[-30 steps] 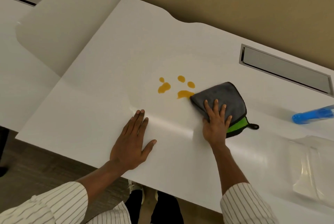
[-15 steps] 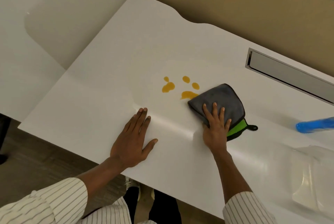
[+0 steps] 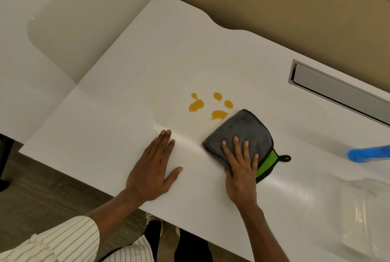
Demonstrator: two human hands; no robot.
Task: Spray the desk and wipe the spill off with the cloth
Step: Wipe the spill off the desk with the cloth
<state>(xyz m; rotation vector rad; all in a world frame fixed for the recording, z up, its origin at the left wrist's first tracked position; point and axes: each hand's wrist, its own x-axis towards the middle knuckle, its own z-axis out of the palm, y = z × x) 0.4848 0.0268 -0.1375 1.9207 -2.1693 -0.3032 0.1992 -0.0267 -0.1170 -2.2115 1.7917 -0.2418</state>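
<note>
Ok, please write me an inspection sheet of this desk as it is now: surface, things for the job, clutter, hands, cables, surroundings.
Surface: white desk, orange spill in several drops, not yet wiped.
Job's things: grey cloth with green edge lies flat, its far corner at the nearest drop; blue spray bottle lies at the right edge, partly out of view.
Clutter: clear plastic item at the near right, blurred.
Hands: left hand flat on the desk, holding nothing; right hand flat on the cloth, pressing it.
Cables: nothing seen on this desk; cable slot is closed.
Surroundings: beige partition behind, another desk to the left.
</note>
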